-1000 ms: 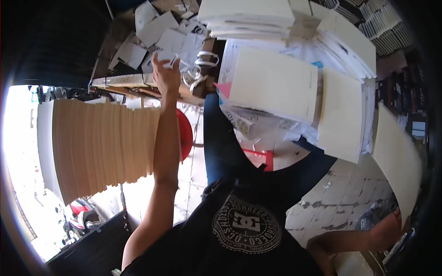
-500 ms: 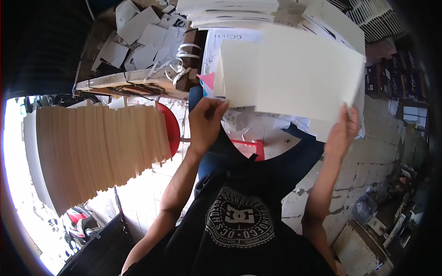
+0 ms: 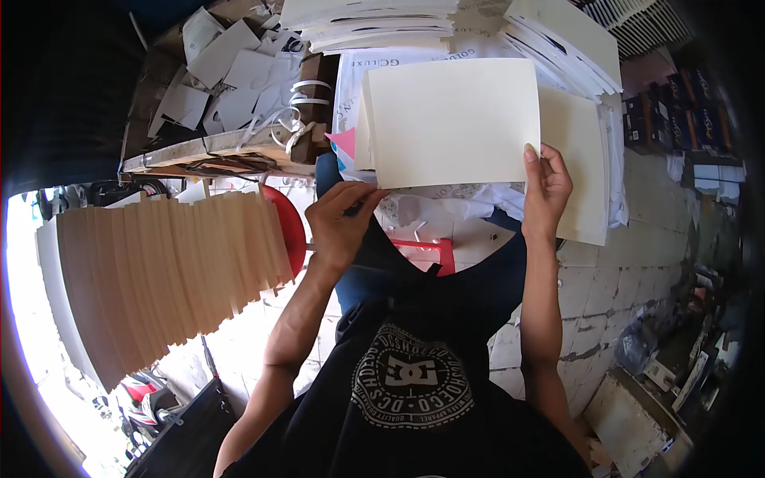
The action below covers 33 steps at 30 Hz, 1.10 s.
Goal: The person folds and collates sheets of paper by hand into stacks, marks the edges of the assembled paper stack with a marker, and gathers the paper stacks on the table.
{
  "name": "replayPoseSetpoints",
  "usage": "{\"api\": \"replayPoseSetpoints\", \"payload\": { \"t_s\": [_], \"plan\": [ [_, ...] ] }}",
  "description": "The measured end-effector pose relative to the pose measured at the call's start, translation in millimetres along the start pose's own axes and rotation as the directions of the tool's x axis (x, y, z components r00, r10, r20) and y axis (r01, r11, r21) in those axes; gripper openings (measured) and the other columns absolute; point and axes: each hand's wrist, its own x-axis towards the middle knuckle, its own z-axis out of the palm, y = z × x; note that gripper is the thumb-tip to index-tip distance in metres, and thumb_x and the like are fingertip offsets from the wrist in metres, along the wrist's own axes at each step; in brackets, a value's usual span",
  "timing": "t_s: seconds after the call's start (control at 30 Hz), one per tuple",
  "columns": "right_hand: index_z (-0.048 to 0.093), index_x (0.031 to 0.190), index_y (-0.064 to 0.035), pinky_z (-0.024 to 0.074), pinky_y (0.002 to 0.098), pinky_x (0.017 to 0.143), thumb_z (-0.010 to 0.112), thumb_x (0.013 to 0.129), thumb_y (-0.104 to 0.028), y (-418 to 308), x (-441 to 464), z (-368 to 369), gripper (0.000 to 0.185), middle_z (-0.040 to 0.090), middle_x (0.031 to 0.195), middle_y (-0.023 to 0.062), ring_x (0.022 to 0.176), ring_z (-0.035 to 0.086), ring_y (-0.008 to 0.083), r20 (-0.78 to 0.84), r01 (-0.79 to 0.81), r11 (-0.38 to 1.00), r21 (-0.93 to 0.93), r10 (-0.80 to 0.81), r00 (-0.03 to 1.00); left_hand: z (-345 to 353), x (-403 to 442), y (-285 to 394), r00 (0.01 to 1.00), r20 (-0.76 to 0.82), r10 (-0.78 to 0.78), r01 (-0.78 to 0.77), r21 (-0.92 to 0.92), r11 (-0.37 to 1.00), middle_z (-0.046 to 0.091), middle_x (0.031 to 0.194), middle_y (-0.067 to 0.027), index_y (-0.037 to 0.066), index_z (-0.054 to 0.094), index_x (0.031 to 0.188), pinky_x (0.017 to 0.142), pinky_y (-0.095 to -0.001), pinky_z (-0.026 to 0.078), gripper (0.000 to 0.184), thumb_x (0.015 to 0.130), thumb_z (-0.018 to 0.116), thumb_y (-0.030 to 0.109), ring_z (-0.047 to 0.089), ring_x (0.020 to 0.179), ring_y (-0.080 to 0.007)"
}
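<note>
Hands: 2 in view, each closed to a pinch on the same item. The left hand [image 3: 341, 221] grips the near left corner of 1 cream sheet [image 3: 454, 123] between thumb and bent fingertips. The right hand [image 3: 547, 191] grips its near right corner, thumb laid on the upper face and fingers partly hidden behind the edge. The sheet is spread between the hands and extends beyond them, its broad face up and seemingly flat.

Count of other items: just beyond the left hand, 1 pink scrap [image 3: 343, 143]. Just right of the right hand, 1 cream board [image 3: 582, 163], partly covered by the held sheet. Well beyond the hands, 2 piles: 1 far pile [image 3: 382, 30] and 1 right-hand pile [image 3: 570, 44]; individual sheets cannot be counted. Printed paper [image 3: 470, 54] shows between those piles and the held sheet.

Left of the left hand, 1 large fanned stack [image 3: 171, 279] with brown edges, exact count not readable; the rim of 1 red round seat [image 3: 288, 227] shows at its side. Beyond that stack, 1 wooden bench [image 3: 227, 151] carries white offcuts [image 3: 231, 68], overlapping and not countable, with white strapping [image 3: 288, 123] looped at its end.
</note>
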Motion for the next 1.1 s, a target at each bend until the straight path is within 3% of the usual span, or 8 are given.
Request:
{"api": "replayPoseSetpoints", "payload": {
  "t_s": [0.27, 0.37, 0.57, 0.77, 0.87, 1.1],
  "plan": [
    [0.062, 0.105, 0.0046, 0.0461, 0.0211, 0.075, 0.062, 0.096, -0.011, -1.2, 5.7, 2.6, 0.018, 0.07, 0.09, 0.0083, 0.083, 0.062, 0.0071, 0.051, 0.054, 0.991, -0.12, -0.048, 0.998, -16.0, 13.0, 12.6, 0.985, 0.174, 0.015, -0.024, 0.052, 0.998, 0.071, 0.085, -0.0076, -0.001, 0.074, 0.093, 0.067, -0.0253, 0.05, 0.015, 0.079, 0.077, 0.004, 0.064, 0.071, -0.0135],
    [0.062, 0.105, 0.0047, 0.0457, 0.0209, 0.075, 0.062, 0.096, -0.012, -3.1, 11.6, 3.6, 0.019, 0.07, 0.088, 0.0078, 0.083, 0.062, 0.0071, 0.061, 0.051, 0.992, -0.115, -0.045, 0.997, -16.1, 15.3, 19.1, 0.976, 0.209, -0.056, 0.048, 0.043, 0.998, 0.071, 0.085, -0.0076, 0.0, 0.074, 0.093, 0.069, -0.0262, 0.051, 0.014, 0.08, 0.077, 0.005, 0.065, 0.073, -0.0137],
    [0.062, 0.106, 0.0042, 0.0458, 0.0208, 0.074, 0.062, 0.096, -0.011, 2.4, 21.9, 0.3, 0.018, 0.07, 0.09, 0.0075, 0.083, 0.062, 0.0066, 0.089, 0.048, 0.993, -0.108, -0.039, 0.995, -13.1, 13.4, 21.5, 0.978, 0.185, -0.096, 0.085, 0.068, 0.994, 0.071, 0.084, -0.0077, 0.0, 0.074, 0.093, 0.068, -0.025, 0.051, 0.015, 0.08, 0.077, 0.006, 0.067, 0.072, -0.0131],
    [0.061, 0.107, 0.0034, 0.0454, 0.0202, 0.072, 0.062, 0.096, -0.011, 2.2, 26.3, 0.0, 0.018, 0.07, 0.09, 0.0074, 0.081, 0.061, 0.0057, 0.106, 0.017, 0.996, -0.088, -0.008, 0.994, -8.3, 10.3, 17.7, 0.986, 0.153, -0.06, 0.048, 0.079, 0.996, 0.071, 0.084, -0.0086, -0.001, 0.074, 0.093, 0.066, -0.0249, 0.052, 0.015, 0.08, 0.078, 0.007, 0.067, 0.071, -0.0135],
    [0.061, 0.107, 0.0035, 0.045, 0.0197, 0.071, 0.062, 0.096, -0.011, 0.2, 27.1, 0.2, 0.019, 0.07, 0.088, 0.0078, 0.079, 0.061, 0.0052, 0.126, 0.024, 0.995, -0.098, -0.011, 0.992, -7.6, 10.9, 17.2, 0.992, 0.129, -0.001, -0.012, 0.103, 0.995, 0.071, 0.083, -0.0099, 0.0, 0.073, 0.09, 0.062, -0.0272, 0.054, 0.015, 0.078, 0.078, 0.007, 0.069, 0.069, -0.0177],
    [0.061, 0.108, 0.0034, 0.0444, 0.0193, 0.069, 0.064, 0.095, -0.012, -0.5, 27.9, 2.2, 0.02, 0.071, 0.085, 0.0085, 0.078, 0.06, 0.0048, 0.131, 0.033, 0.995, -0.099, -0.02, 0.991, -10.9, 12.7, 18.7, 0.986, 0.165, 0.013, -0.031, 0.11, 0.993, 0.072, 0.084, -0.0095, -0.001, 0.074, 0.093, 0.065, -0.0268, 0.051, 0.014, 0.08, 0.076, 0.004, 0.067, 0.072, -0.0156]
  ]
}}
